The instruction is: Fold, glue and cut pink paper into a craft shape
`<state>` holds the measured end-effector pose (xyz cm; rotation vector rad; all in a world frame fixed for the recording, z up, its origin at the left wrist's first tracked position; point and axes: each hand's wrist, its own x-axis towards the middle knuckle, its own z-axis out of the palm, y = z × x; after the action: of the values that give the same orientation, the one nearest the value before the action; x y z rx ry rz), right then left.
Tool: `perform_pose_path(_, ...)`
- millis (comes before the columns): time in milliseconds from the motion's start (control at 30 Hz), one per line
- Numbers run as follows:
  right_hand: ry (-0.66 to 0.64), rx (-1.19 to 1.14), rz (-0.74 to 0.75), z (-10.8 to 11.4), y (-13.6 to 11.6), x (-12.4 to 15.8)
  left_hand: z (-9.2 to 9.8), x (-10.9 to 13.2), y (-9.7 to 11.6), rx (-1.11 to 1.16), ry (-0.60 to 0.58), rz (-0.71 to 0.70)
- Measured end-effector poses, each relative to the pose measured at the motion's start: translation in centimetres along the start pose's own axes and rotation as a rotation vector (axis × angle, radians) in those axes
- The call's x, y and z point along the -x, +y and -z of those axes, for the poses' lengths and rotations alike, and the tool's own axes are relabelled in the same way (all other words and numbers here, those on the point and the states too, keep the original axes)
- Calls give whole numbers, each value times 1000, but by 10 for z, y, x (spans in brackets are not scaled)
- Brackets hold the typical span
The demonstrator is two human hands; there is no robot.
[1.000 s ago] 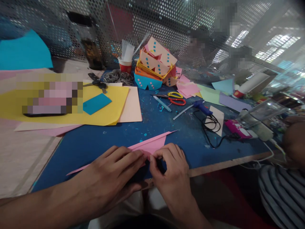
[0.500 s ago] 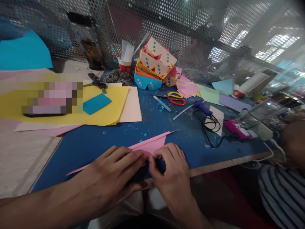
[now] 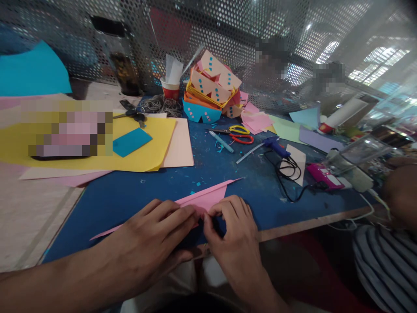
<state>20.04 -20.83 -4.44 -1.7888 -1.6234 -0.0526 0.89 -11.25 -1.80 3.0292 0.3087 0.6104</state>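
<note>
A folded pink paper (image 3: 211, 198) lies near the front edge of the blue table, its long thin strip slanting from lower left to upper right. Across its middle rests my left hand (image 3: 159, 230), fingers together and pressing the paper down; part of the sheet is hidden beneath it. My right hand (image 3: 233, 226) pinches the paper's lower edge between thumb and index finger, close to the left fingertips. Small blue paper scraps (image 3: 195, 187) are scattered just behind the pink paper.
Scissors (image 3: 241, 134), a blue pen (image 3: 221, 141) and a blue glue gun (image 3: 276, 147) with a black cord lie behind. Stacked paper crafts (image 3: 211, 87) stand at the back, yellow sheets (image 3: 146, 161) at left. A person in a striped shirt (image 3: 384, 265) sits at right.
My left thumb has shifted slightly below the paper. Otherwise both hands and the pink paper are nearly where they were.
</note>
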Motion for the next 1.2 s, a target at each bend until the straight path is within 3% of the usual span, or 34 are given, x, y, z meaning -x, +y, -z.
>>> perform_pose_path(300,-96,-164,76,17,3,4,-7,4,-2,3,-21,-11)
perform_pose_path(767,-152,205,562,32,15,8,-3,1,4,-86,-11,-20)
perform_pose_path(867,-179,211,592,31,22,8,-7,0,4,-133,24,-31)
perform_pose_path(1067,-64,132,588,22,29,12,-10,-2,5,-152,76,-38)
perform_pose_path(1200,-152,165,530,25,23,11,-9,-2,5,-137,81,-38)
